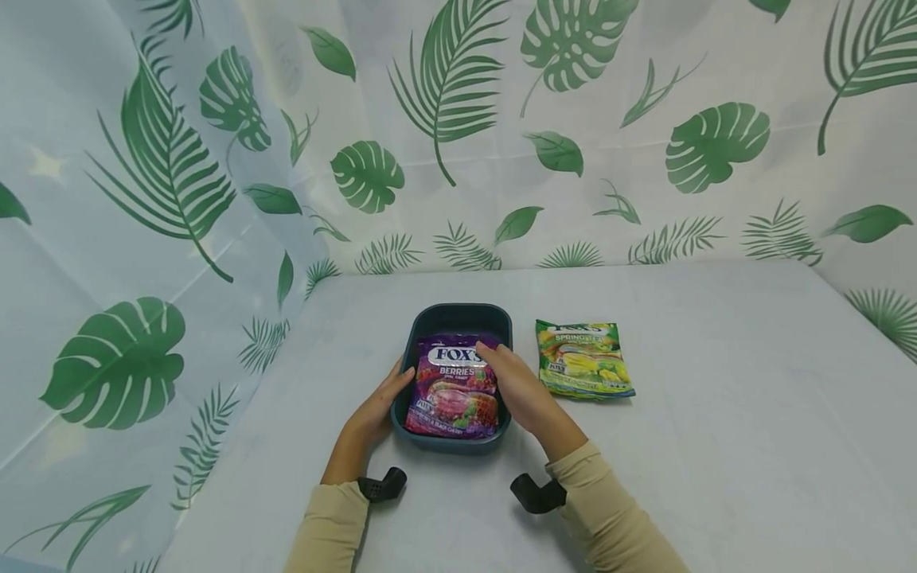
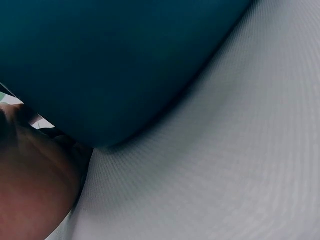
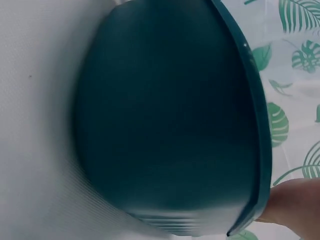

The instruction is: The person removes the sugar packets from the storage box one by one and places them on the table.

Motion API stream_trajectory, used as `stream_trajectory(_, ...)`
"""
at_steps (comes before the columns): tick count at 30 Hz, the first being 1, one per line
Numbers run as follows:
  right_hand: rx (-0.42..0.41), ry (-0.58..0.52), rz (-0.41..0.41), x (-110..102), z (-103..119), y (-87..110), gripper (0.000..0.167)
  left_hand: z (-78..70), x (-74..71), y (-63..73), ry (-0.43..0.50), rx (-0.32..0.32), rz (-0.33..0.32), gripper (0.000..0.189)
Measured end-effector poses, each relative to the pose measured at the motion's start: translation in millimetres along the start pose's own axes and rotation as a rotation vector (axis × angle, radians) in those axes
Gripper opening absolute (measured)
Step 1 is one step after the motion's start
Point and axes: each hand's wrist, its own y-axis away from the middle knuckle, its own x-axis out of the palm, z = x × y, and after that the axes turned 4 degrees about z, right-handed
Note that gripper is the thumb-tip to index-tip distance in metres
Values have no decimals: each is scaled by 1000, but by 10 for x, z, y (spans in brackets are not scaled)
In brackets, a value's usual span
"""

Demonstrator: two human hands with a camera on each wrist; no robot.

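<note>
A dark teal box point(image 1: 453, 445) with rounded corners stands on the table. Inside lies a purple bag of Fox's Berries candy point(image 1: 458, 390), printed side up. At the box's left wall, my left hand point(image 1: 376, 410) grips the side with its thumb at the rim; its other fingers are mostly hidden behind the wall. My right hand point(image 1: 526, 390) reaches over the right rim, extended fingertips touching the bag's upper right corner. Its remaining fingers are hidden. Right of the box, a green and yellow bag of Fox's Spring Tea candy point(image 1: 583, 360) lies flat, touched by neither hand.
A white-covered table point(image 1: 723, 414) extends around the box. Behind it and at the left hangs a white curtain point(image 1: 494, 207) with green leaf prints. Each wrist carries a black camera, the left camera point(image 1: 383, 485) and the right camera point(image 1: 537, 493), near the box's front.
</note>
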Motion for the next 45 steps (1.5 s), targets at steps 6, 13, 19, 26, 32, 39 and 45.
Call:
stream_trajectory(6,29,-7,-12,52,-21,5,79,-14,5,16,-4,27,18,69)
stream_trajectory(13,75,-34,-46,126,-47,-20,82,-10,-4,16,-9,37,31,70)
stream_trajectory(19,53,-143,-75,146,-71,-42,70,9,-10,-4,25,36,36,66)
stream_trajectory(26,46,-235,-49,124,-78,-55,60,2,2,4,27,19,13,67)
stream_trajectory(32,44,-256,-42,118,-78,-53,69,5,-1,5,37,23,11,67)
stream_trajectory(39,18,-212,75,76,-74,-49,66,5,-10,-7,31,28,19,66)
stream_trajectory(45,27,-134,117,55,-69,-34,74,0,-3,-2,29,9,3,67)
